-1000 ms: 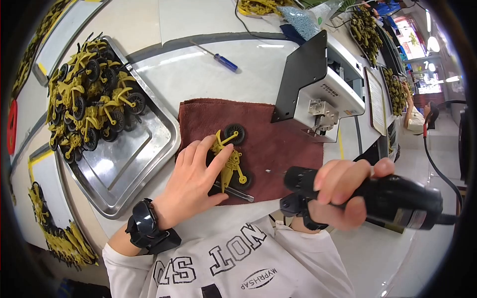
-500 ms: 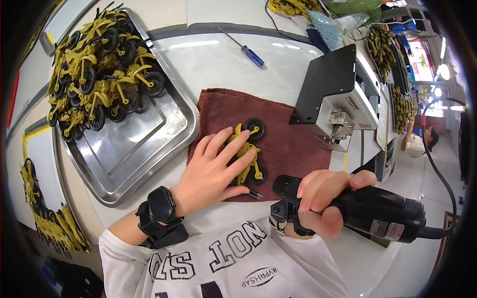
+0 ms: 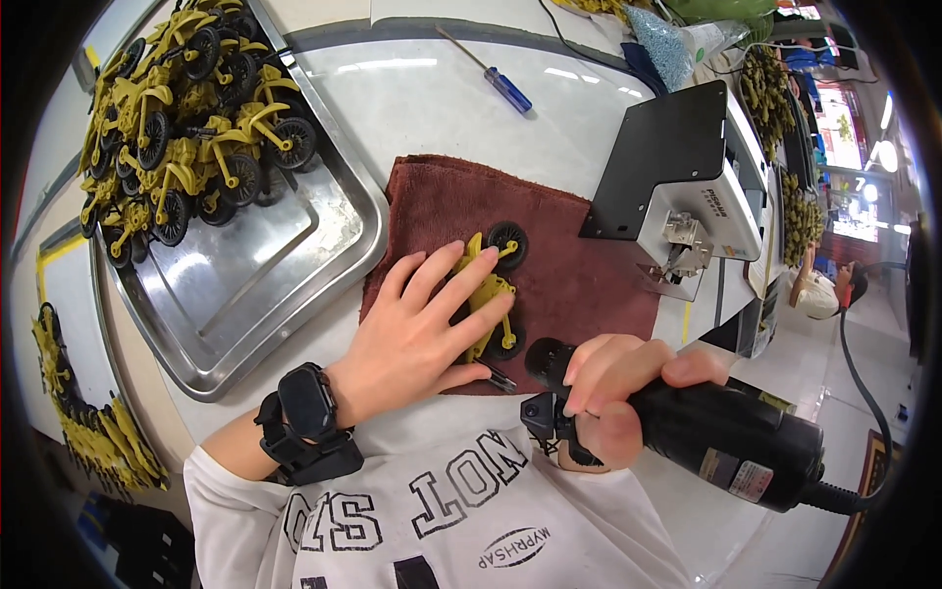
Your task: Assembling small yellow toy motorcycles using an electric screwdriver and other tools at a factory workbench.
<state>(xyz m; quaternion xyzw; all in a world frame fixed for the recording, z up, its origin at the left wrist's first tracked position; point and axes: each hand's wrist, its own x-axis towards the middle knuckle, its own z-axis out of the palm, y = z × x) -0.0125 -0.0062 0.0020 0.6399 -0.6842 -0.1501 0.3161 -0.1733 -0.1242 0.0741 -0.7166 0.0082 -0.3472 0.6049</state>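
Observation:
A yellow toy motorcycle [image 3: 491, 292] with black wheels lies on its side on a folded dark red cloth [image 3: 559, 231]. My left hand [image 3: 407, 319] rests over it, fingers spread, holding it against the cloth; the palm hides part of the toy. By the left thumb is the tip of a small dark metal tool [image 3: 502, 380], mostly hidden. My right hand [image 3: 623, 393] is wrapped round a black corded electric screwdriver [image 3: 726, 432], its nose pointing left toward the toy, apart from it.
A metal tray [image 3: 339, 285] at the left holds a heap of similar toy motorcycles [image 3: 177, 128]. A blue-handled screwdriver [image 3: 508, 90] lies beyond the cloth. A screw-feeder machine [image 3: 692, 187] stands at the right. More yellow toys [image 3: 113, 442] lie at far left. A person [image 3: 816, 290] sits far right.
The electric screwdriver in my right hand has tilted, its cord end dropping lower and its nose shifting slightly left. My left hand stays on the toy motorcycle. The view has shifted slightly.

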